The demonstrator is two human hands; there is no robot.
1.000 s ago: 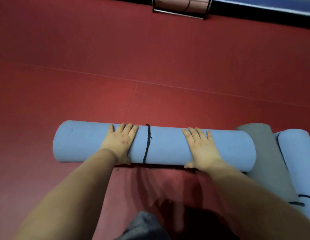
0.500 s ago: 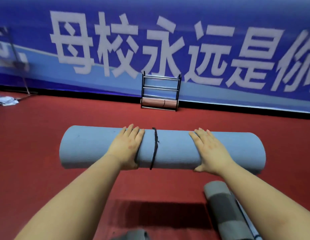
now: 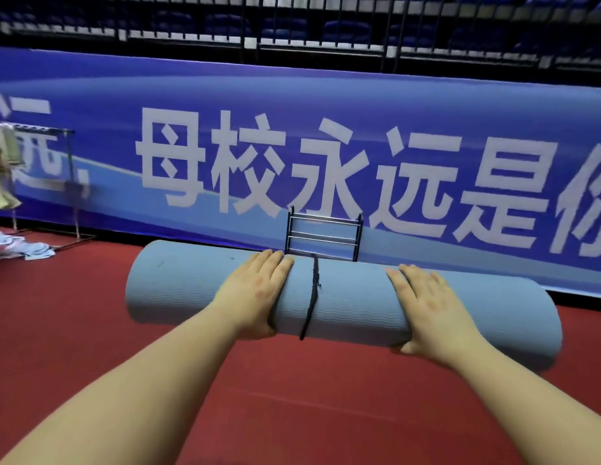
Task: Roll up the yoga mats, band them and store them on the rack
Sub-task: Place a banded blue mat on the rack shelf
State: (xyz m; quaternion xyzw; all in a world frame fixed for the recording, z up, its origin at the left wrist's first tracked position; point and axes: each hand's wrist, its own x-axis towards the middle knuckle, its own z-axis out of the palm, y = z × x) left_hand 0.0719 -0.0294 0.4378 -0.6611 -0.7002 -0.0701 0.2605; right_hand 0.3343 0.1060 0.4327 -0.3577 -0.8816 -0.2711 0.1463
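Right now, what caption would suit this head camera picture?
Both hands, left hand and right hand, carry a banded blue yoga mat toward the rack.

A red sports floor (image 3: 292,397) is seen. On it, against the blue banner, a small metal rack (image 3: 324,237) is set; at far left, crumpled pale cloths (image 3: 20,247) and a garment stand's feet (image 3: 74,237) are found.

One rolled blue mat (image 3: 352,297), one black band (image 3: 311,297) around it, two hands, one small rack (image 3: 324,236), one clothes rail (image 3: 57,182), one banner (image 3: 426,129).
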